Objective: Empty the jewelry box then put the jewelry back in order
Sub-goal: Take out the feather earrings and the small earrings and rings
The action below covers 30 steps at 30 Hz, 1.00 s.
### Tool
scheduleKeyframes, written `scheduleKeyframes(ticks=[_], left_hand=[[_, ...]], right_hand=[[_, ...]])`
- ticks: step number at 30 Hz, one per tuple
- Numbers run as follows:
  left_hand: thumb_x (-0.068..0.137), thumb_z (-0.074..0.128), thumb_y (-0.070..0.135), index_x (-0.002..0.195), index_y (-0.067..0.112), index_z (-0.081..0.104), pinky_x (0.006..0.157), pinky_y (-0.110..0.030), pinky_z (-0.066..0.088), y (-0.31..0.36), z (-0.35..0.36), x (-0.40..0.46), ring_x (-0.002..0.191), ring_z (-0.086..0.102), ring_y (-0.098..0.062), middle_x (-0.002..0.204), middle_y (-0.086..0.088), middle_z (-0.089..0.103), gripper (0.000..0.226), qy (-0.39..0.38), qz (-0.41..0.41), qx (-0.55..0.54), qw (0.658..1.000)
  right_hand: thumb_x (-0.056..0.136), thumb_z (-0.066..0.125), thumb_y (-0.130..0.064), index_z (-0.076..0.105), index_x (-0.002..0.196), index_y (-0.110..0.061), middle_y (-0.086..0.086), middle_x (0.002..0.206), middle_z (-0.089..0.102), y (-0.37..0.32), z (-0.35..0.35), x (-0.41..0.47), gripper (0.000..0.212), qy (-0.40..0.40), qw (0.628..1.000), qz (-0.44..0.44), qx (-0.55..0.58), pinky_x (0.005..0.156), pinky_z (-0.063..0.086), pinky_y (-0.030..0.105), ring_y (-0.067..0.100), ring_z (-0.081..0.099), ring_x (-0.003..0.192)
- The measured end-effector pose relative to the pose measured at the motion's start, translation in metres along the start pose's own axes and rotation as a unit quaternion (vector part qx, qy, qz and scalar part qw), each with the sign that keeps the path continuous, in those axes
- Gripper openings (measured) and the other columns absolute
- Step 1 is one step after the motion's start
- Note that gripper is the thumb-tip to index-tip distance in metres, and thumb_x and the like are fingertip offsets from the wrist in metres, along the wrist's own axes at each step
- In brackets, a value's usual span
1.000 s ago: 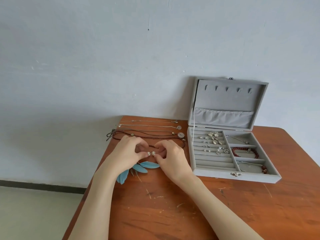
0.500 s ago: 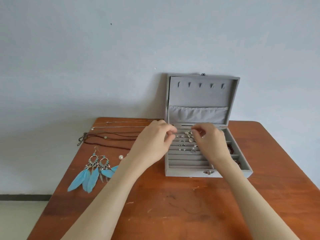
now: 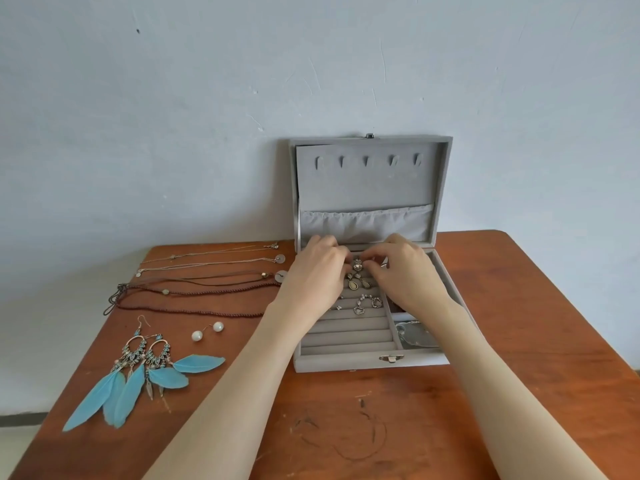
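Head view: the grey jewelry box [image 3: 349,363] stands open on the wooden table [image 3: 519,323], its lid upright against the wall. Both hands are inside the box, over the back rows of the ring-slot section. The left hand [image 3: 317,275] has its fingers curled, tips meeting the right hand's at a small earring [image 3: 357,266] held between them; the grip itself is partly hidden. The right hand [image 3: 403,271] likewise has its fingers bent and pinched toward the same piece. Drop earrings [image 3: 356,282] and silver rings [image 3: 367,304] sit in the slots below. Left of the box on the table lie several necklaces [image 3: 207,282] laid in rows, two pearl earrings [image 3: 207,331], and a pair of blue feather earrings [image 3: 138,372] nearer the front edge.
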<state>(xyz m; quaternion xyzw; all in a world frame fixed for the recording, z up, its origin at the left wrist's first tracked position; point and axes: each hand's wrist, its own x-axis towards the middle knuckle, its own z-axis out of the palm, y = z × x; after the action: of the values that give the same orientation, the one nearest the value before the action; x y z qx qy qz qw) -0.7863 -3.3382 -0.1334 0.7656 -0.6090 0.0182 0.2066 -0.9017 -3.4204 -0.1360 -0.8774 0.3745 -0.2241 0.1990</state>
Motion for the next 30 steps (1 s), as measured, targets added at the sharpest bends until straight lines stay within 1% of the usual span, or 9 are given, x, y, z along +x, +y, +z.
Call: scheduleKeyframes(ticks=[8,11,14,18,20,24,27,29,30], left_hand=[[0.09,0.056,0.012,0.106,0.009,0.062,0.078,-0.021,0.033,0.0,-0.005,0.005,0.101,0.053,-0.019,0.105,-0.006,0.057,0.018,-0.016,-0.041,-0.047,0.998],[0.089,0.058,0.014,0.102,0.011,0.064,0.078,-0.022,0.04,0.0,-0.009,0.003,0.095,0.057,-0.017,0.099,-0.003,0.061,0.015,-0.017,-0.059,-0.08,0.995],[0.086,0.062,0.018,0.094,0.014,0.064,0.074,-0.024,0.047,0.0,-0.016,-0.001,0.083,0.061,-0.014,0.081,0.005,0.06,0.009,-0.024,-0.071,-0.117,0.99],[0.082,0.068,0.021,0.081,0.022,0.063,0.063,-0.008,0.042,-0.004,-0.032,-0.012,0.069,0.056,-0.001,0.073,0.014,0.058,0.005,-0.009,-0.082,-0.165,0.983],[0.08,0.07,0.021,0.078,0.023,0.063,0.064,-0.004,0.04,-0.009,-0.043,-0.022,0.069,0.054,0.002,0.074,0.014,0.06,0.007,0.001,-0.092,-0.183,0.979],[0.077,0.073,0.023,0.075,0.025,0.065,0.064,-0.007,0.041,-0.028,-0.066,-0.049,0.072,0.054,0.005,0.076,0.016,0.061,0.008,0.023,-0.129,-0.168,0.977],[0.077,0.072,0.025,0.073,0.028,0.064,0.059,-0.019,0.049,-0.047,-0.08,-0.069,0.074,0.058,-0.003,0.082,0.014,0.062,0.01,-0.03,-0.169,-0.142,0.975],[0.079,0.071,0.024,0.073,0.028,0.065,0.047,-0.014,0.043,-0.057,-0.083,-0.082,0.067,0.058,-0.003,0.083,0.01,0.065,0.01,-0.078,-0.187,-0.142,0.969],[0.08,0.07,0.023,0.072,0.029,0.065,0.048,-0.01,0.039,-0.061,-0.083,-0.086,0.066,0.058,-0.002,0.082,0.01,0.066,0.011,-0.095,-0.187,-0.138,0.968]], right_hand=[[0.088,0.059,-0.024,0.068,0.1,-0.016,0.002,0.093,0.051,-0.002,0.004,0.003,0.017,-0.022,1.0,-0.005,0.009,0.073,0.038,0.027,0.02,0.052,0.092],[0.085,0.062,-0.022,0.065,0.092,-0.013,-0.002,0.087,0.049,-0.001,0.007,0.005,0.012,-0.014,1.0,-0.007,0.02,0.071,0.038,0.027,0.018,0.051,0.088],[0.084,0.063,-0.02,0.064,0.088,-0.014,-0.003,0.084,0.051,-0.001,0.007,0.005,0.008,-0.017,0.999,0.004,0.047,0.067,0.034,0.023,0.013,0.049,0.082],[0.082,0.064,-0.016,0.062,0.076,-0.02,-0.004,0.075,0.058,-0.002,0.0,0.003,0.007,-0.014,0.995,0.021,0.098,0.065,0.036,0.022,0.01,0.05,0.07],[0.082,0.063,-0.014,0.062,0.074,-0.018,-0.004,0.072,0.06,-0.008,-0.006,0.0,0.009,-0.014,0.99,0.032,0.133,0.067,0.039,0.022,0.008,0.051,0.067],[0.081,0.065,-0.013,0.064,0.072,-0.018,-0.007,0.068,0.062,-0.041,-0.016,-0.014,0.01,-0.051,0.981,-0.008,0.188,0.061,0.042,0.008,0.001,0.053,0.063],[0.081,0.066,-0.015,0.067,0.075,-0.017,-0.005,0.075,0.065,-0.07,-0.009,-0.028,0.007,-0.125,0.97,-0.04,0.204,0.065,0.044,0.01,0.001,0.055,0.067],[0.081,0.066,-0.016,0.068,0.076,-0.017,-0.006,0.076,0.065,-0.083,0.002,-0.035,0.005,-0.151,0.969,-0.054,0.187,0.066,0.042,0.008,0.0,0.054,0.069],[0.081,0.065,-0.016,0.069,0.077,-0.016,-0.004,0.078,0.066,-0.087,0.008,-0.037,0.005,-0.161,0.969,-0.06,0.175,0.066,0.042,0.009,0.001,0.055,0.07]])
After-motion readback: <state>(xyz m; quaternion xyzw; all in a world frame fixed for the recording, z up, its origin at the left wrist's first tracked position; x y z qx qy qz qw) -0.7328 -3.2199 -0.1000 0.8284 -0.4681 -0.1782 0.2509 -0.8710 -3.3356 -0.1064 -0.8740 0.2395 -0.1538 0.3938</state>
